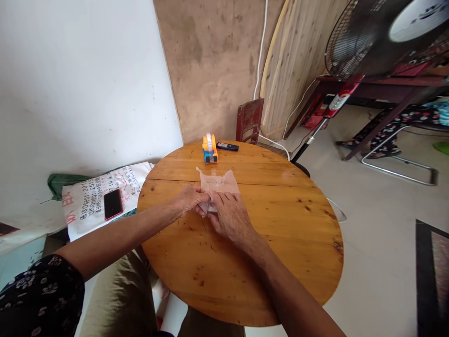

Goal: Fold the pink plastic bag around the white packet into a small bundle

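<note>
A thin, crinkled, translucent wrapping sheet [222, 180] lies on the round wooden table, its ragged far edge turned away from me. At its near end, a small whitish wrapped bundle [209, 207] shows between my hands, its contents hidden. My left hand [193, 199] pinches the bundle's left side between thumb and fingertips. Over the near right part of the sheet rests my right hand [233, 217], fingers bent across it and thumb against the bundle. Beyond the sheet stands an orange and blue tape dispenser [210, 150], beside a black remote-like object [227, 147].
The round table [287, 243] is in front of my legs. At left, a phone [113, 204] lies on a printed white sack [80, 215]. A small red chair [249, 120] stands behind the table. A fan [354, 42] and a seated person's legs [386, 131] are at right.
</note>
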The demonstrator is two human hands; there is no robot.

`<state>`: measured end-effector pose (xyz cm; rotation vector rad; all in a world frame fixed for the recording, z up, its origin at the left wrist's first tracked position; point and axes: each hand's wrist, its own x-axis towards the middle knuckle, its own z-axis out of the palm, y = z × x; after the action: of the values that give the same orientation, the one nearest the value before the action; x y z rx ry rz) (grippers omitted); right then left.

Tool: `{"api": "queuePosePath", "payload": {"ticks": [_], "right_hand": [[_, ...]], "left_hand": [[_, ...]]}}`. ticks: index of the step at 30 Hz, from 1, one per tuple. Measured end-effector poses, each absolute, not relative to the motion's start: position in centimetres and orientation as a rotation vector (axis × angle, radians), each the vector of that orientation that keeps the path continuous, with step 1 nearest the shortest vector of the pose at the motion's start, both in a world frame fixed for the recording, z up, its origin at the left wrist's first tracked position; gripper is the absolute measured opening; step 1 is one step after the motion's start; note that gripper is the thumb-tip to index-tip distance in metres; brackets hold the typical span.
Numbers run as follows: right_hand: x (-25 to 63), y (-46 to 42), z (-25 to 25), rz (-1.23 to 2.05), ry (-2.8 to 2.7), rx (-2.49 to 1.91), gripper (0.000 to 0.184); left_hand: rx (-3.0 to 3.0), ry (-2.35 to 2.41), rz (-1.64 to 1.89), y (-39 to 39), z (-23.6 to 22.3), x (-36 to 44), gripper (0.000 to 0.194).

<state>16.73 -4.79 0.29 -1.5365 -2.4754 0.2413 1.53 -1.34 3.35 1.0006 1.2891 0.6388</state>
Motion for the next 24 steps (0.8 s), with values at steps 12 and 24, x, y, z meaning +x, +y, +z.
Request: {"api": "queuePosePath", "payload": {"ticks": [12,24], "right_hand": [[19.6,-3.9,-0.5,0.413,-2.207,-1.300,0.053],[22.4,-2.9,3.2,0.813,-2.000,-2.322,0.053]], "left_hand": [[2.371,1.316,0.770,-3.1,-0.2,0.6,0.023],[2.540,1.056,1.329,-3.6,-3.0,1.5,0.021]]}}
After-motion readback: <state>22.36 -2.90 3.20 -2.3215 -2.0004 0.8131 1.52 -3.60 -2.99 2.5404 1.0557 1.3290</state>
